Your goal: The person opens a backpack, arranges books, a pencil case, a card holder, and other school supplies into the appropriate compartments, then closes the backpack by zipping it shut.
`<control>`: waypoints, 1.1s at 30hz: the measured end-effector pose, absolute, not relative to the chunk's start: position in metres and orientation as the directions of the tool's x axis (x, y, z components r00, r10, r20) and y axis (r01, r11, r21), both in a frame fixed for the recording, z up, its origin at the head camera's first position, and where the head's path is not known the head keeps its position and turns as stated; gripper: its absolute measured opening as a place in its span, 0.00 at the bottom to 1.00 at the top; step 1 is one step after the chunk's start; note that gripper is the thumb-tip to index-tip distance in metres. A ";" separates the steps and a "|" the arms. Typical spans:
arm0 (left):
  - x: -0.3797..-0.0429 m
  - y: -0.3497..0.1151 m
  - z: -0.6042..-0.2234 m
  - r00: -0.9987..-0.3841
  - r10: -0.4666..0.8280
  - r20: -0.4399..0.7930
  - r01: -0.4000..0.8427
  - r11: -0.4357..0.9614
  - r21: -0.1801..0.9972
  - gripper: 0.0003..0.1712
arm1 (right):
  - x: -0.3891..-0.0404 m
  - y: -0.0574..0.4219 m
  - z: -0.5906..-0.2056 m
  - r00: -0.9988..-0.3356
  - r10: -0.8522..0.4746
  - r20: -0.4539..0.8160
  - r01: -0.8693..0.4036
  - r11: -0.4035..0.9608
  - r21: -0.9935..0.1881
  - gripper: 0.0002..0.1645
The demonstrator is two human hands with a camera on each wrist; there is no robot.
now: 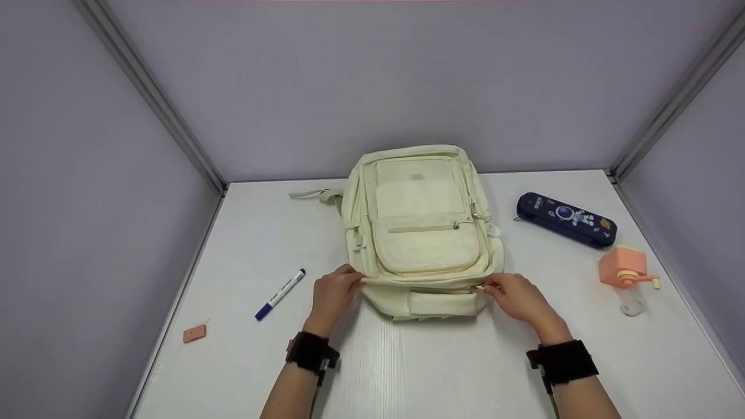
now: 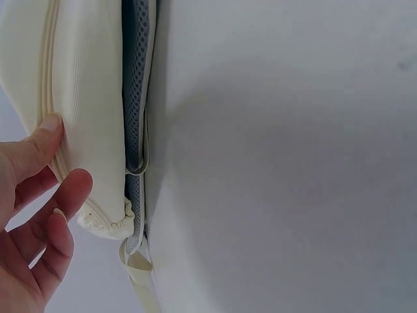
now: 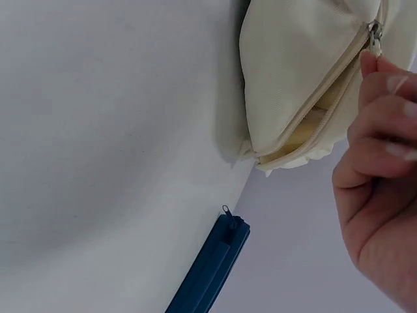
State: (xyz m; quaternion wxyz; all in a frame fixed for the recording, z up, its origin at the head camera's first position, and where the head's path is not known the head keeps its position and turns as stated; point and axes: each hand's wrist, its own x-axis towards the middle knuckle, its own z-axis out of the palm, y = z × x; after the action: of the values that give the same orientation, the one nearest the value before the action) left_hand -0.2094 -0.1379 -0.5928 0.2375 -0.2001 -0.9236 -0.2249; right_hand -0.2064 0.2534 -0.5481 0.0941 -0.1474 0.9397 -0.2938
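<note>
A cream backpack (image 1: 428,244) lies front side up on the white table, its top handle end towards me. At its near left corner my left hand (image 1: 336,291) pinches the fabric along the zipper seam; the left wrist view shows the thumb (image 2: 51,124) on that seam. My right hand (image 1: 518,295) grips a small metal zipper pull (image 3: 374,38) at the near right corner between thumb and fingers. Beyond the pull, the right wrist view shows the zipper parted along the bag's side, with a yellowish lining (image 3: 306,130) visible inside the gap.
A blue-capped marker (image 1: 280,294) and a small brown block (image 1: 194,333) lie left of the bag. To the right are a navy pencil case (image 1: 566,219) with space pictures and an orange hand-crank sharpener (image 1: 624,267). Grey panels (image 1: 407,75) enclose the table's back and sides.
</note>
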 end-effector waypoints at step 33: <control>-0.192 0.000 -0.556 -0.681 0.576 0.453 0.640 0.768 -0.015 0.11 | -0.187 0.203 -0.543 -0.918 -0.397 -0.002 -0.325 0.755 -0.569 0.14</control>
State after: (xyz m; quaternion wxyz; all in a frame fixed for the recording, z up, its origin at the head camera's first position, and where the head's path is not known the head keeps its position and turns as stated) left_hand -0.1920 0.0005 -0.5559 0.2216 -0.3326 -0.9138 -0.0724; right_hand -0.1873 0.2033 -0.5430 0.0616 -0.1932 0.9348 -0.2915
